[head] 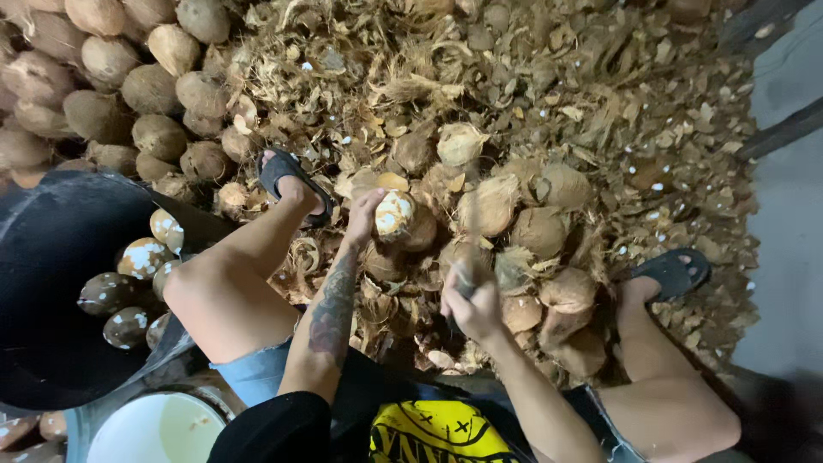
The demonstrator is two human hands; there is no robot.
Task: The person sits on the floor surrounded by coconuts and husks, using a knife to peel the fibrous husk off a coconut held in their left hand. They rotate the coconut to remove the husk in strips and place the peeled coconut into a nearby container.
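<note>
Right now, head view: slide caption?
Left hand steadies a part-peeled coconut; right hand grips a blurred tool amid husks.

Your partly peeled coconut [396, 214], white flesh patchy against brown shell, sits atop the husk pile; the tool's [467, 276] blurred handle stands upright nearby.

- No packages, labels, signs or screens show anywhere in the head view.
- The only printed surface is a yellow patch with black printed shapes [439, 433] on the dark garment at the bottom edge, between the person's two forearms; it is cut off by the frame.
</note>
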